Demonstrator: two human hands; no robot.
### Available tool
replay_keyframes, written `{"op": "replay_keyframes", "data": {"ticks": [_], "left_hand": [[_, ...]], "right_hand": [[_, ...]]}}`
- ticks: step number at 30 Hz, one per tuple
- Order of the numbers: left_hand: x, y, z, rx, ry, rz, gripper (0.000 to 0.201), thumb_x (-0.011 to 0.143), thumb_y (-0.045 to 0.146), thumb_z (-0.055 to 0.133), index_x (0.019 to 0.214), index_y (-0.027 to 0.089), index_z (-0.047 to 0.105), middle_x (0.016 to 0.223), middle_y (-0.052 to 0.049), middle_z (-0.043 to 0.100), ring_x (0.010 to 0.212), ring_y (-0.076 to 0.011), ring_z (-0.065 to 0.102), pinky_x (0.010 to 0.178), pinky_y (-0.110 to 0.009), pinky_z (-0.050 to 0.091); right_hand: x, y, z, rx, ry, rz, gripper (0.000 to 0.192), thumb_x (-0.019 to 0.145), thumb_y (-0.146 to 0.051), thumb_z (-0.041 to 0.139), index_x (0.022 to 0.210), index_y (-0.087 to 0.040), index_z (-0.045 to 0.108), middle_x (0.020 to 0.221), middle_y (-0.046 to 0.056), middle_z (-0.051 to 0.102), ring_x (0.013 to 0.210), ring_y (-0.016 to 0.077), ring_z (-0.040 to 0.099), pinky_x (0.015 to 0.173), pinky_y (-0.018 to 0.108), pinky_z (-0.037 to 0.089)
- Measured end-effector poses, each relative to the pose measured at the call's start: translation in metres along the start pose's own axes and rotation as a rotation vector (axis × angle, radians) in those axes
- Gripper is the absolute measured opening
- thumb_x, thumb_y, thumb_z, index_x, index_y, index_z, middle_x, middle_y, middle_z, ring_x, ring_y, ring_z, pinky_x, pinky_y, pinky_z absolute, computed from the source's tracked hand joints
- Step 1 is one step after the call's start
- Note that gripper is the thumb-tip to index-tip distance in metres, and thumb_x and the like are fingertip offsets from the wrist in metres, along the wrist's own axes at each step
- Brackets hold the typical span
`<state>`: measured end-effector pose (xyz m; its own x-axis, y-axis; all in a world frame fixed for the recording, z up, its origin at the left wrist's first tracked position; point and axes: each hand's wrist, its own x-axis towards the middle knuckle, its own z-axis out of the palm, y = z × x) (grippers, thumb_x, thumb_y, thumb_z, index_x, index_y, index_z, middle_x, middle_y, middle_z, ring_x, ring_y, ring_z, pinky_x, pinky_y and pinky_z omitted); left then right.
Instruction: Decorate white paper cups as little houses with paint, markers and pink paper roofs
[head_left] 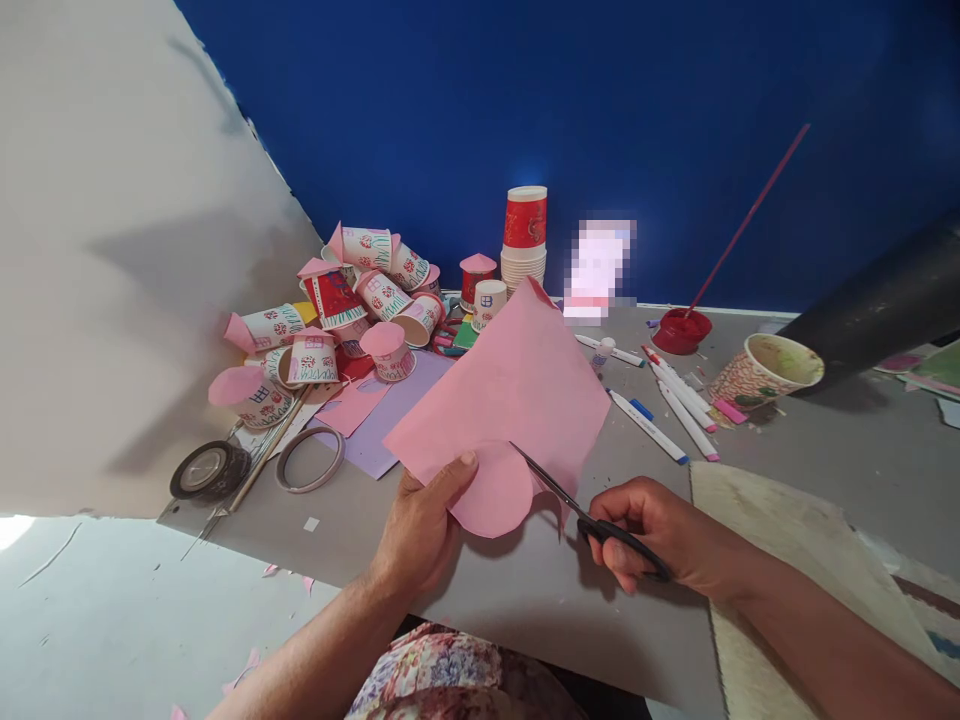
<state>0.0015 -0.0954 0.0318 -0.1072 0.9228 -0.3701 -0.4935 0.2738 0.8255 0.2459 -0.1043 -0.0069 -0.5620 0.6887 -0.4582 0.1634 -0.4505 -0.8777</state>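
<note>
My left hand (424,525) grips a sheet of pink paper (517,375), thumb on top near its lower edge. A rounded, mostly cut disc (499,500) hangs at that edge, still joined to the sheet along its upper side. In my right hand (645,535) is a pair of scissors (559,490) with black handles, fingers through the loops. The blades reach left into the paper along the top of the rounded part; how far apart they are is hard to see.
Decorated paper cups (382,300) with pink cone tops pile up at the left. A cup stack (526,235) stands by the blue wall. Markers (679,400), a patterned cup (772,370) and a red pot (681,330) lie right. Tape rolls (206,470) sit near the left edge.
</note>
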Motion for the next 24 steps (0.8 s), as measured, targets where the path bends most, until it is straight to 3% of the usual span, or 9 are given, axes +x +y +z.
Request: {"op": "replay_keyframes", "data": {"ticks": [13,24], "left_hand": [[0.004,-0.001,-0.008,-0.007,-0.079,-0.053,0.032,0.061,0.028,0.096,0.084,0.013,0.08,0.082,-0.006,0.079,0.07,-0.0168,0.07,0.063,-0.025,0.058],[0.003,0.009,-0.01,0.104,-0.103,-0.094,0.035,0.062,0.034,0.093,0.085,0.011,0.079,0.081,-0.009,0.079,0.069,-0.0209,0.07,0.064,-0.029,0.055]], "right_hand": [[0.0,0.0,0.0,-0.014,-0.002,0.001,0.069,0.056,-0.08,0.085,0.065,-0.016,0.061,0.056,0.001,0.063,0.051,0.0091,0.052,0.052,0.022,0.033],[-0.002,-0.001,0.003,-0.031,0.01,0.017,0.069,0.056,-0.08,0.084,0.065,-0.016,0.062,0.054,0.001,0.062,0.049,0.0098,0.051,0.051,0.023,0.035]]}}
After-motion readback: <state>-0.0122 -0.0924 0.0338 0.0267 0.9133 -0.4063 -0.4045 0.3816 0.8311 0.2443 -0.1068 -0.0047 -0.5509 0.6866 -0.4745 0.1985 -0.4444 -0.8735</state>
